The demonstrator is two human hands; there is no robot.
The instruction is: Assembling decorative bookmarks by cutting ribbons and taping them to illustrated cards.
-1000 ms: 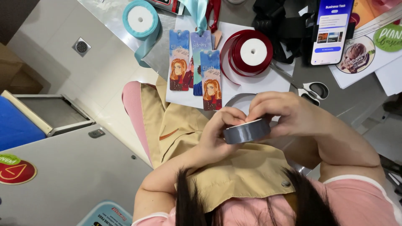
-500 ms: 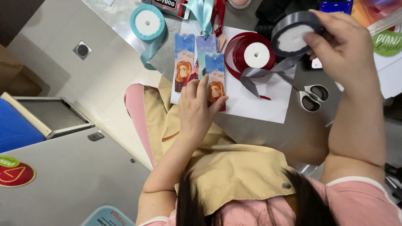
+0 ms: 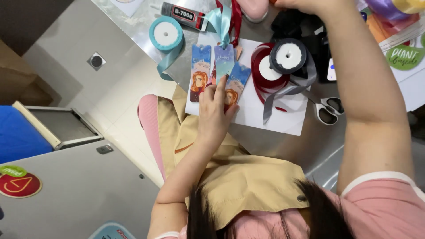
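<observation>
My left hand lies flat on three illustrated bookmarks that rest on a white paper sheet; its fingertips touch the middle and right ones. A grey ribbon spool sits on top of a red ribbon spool, and its loose grey tail trails down over the paper. My right hand reaches past the top edge of the view, above dark things at the back. Most of it is cut off, so what it holds is hidden. My right forearm crosses over the table's right side.
A teal ribbon spool and a glue tube lie at the back left. Scissors lie to the right of the paper. Colourful printed sheets are at the far right. A blue bin and a grey case stand on the floor, left.
My right hand has let go of the grey spool, which now rests on the red one, and has moved up to the top edge. My left hand stays on the bookmarks.
</observation>
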